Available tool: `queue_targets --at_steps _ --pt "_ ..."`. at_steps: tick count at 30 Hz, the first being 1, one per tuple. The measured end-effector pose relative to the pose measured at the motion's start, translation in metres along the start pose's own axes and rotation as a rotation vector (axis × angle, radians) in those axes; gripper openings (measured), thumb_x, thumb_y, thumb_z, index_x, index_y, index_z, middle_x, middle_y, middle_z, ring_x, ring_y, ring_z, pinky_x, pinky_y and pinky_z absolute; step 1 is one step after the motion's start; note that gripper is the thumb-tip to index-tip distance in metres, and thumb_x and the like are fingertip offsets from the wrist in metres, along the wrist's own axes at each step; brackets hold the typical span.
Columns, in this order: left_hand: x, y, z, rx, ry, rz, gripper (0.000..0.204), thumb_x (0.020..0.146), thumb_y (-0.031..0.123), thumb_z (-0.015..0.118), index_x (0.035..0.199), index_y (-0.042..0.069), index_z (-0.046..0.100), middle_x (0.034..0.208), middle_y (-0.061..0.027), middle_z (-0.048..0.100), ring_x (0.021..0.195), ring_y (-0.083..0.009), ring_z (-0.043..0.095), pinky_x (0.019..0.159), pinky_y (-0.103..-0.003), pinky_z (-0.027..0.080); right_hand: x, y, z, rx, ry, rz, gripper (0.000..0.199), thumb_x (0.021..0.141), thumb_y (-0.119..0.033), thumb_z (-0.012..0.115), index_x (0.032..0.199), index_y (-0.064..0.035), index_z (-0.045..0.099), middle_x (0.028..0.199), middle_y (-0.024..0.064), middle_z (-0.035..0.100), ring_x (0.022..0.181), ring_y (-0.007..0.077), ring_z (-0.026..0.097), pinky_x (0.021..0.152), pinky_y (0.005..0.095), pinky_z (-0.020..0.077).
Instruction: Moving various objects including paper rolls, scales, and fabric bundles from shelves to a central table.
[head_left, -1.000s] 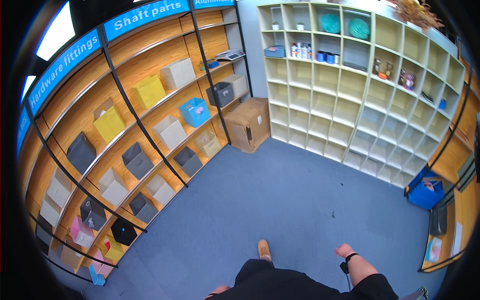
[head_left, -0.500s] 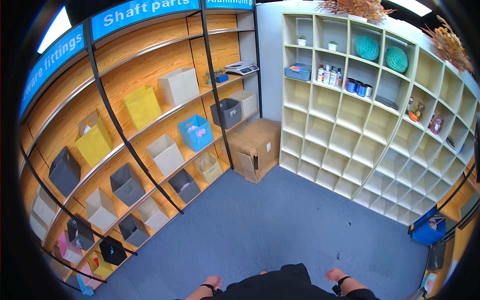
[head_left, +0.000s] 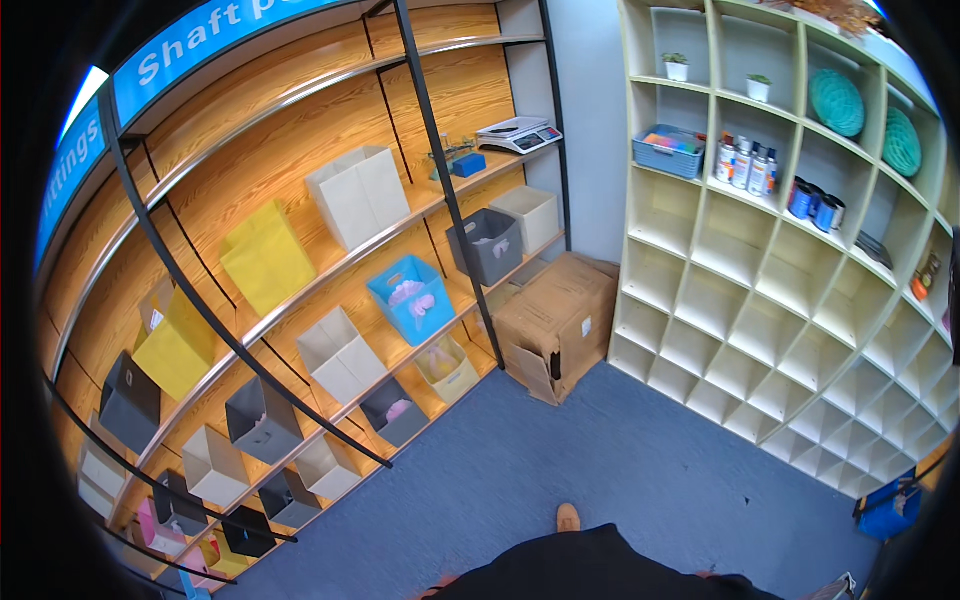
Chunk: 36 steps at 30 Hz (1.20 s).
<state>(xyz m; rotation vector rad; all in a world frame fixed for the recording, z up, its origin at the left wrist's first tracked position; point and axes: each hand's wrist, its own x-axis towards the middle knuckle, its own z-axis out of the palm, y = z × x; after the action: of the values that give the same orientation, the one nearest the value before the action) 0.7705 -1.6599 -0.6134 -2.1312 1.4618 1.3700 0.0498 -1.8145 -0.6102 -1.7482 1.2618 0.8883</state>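
Hands: I see neither one, so I cannot tell their state.
Shoe [head_left: 568, 517]: on blue carpet [head_left: 640, 470].
Ahead: cardboard box [head_left: 557, 322], blue bin [head_left: 411, 298] on shelf.

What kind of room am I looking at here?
Probably a stockroom or a mock shop. Slanted wooden shelves hold fabric storage bins in several colours, such as a blue bin; a weighing scale sits on the top shelf, and a cream cubby shelf holds spray cans.
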Motion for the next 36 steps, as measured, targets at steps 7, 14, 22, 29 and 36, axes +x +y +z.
queue_targets --at_steps 7,14,22,29,36 --pt "0.032 0.036 -0.091 -0.412 0.070 -0.282 0.027 0.091 0.030 0.052 0.105 0.011 0.065 0.098 -0.0090 0.068 0.088 -0.0260 0.064 0.078 -0.042 0.051 0.162 -0.095 -0.353 -0.118 0.269 -0.080 0.032 0.087 -0.030 0.048 0.099 -0.0104 0.070 0.099 0.0161 0.070 0.095 0.0362 0.065 0.082 0.0482 0.0512" --pt "0.147 0.059 -0.202 -0.424 0.065 -0.259 0.024 0.091 0.027 0.051 0.095 0.009 0.066 0.089 -0.0111 0.068 0.080 -0.0239 0.065 0.071 -0.042 0.052 0.202 -0.221 -0.619 -0.134 0.484 -0.350 0.028 0.084 -0.030 0.054 0.095 -0.0095 0.069 0.095 0.0165 0.069 0.090 0.0380 0.064 0.080 0.0454 0.0515" --pt "0.350 0.063 -0.422 -0.898 0.093 -0.343 0.026 0.090 0.024 0.049 0.082 0.003 0.063 0.072 -0.0118 0.063 0.058 -0.0232 0.060 0.054 -0.038 0.049 0.268 -0.326 -0.776 0.316 0.670 -0.473 0.022 0.084 -0.024 0.061 0.096 -0.0066 0.068 0.088 0.0149 0.069 0.081 0.0301 0.067 0.075 0.0386 0.0528" --pt "0.430 0.259 -0.737 -0.915 0.469 0.385 0.017 0.094 0.017 0.053 0.082 0.007 0.059 0.068 0.0004 0.054 0.065 -0.0096 0.051 0.058 -0.026 0.042 0.302 -0.402 -1.001 0.665 0.910 -0.667 0.014 0.088 -0.015 0.061 0.092 -0.0019 0.063 0.079 0.0078 0.066 0.074 0.0174 0.064 0.069 0.0313 0.0513" --pt "0.443 0.490 -0.992 -0.910 0.604 0.890 0.023 0.090 0.005 0.059 0.112 0.006 0.052 0.090 0.0020 0.053 0.082 -0.0075 0.051 0.075 -0.023 0.044 0.354 -0.461 -1.276 1.326 0.741 -0.851 0.035 0.090 -0.018 0.060 0.120 -0.0071 0.046 0.093 0.0059 0.057 0.076 0.0152 0.058 0.066 0.0306 0.0495"
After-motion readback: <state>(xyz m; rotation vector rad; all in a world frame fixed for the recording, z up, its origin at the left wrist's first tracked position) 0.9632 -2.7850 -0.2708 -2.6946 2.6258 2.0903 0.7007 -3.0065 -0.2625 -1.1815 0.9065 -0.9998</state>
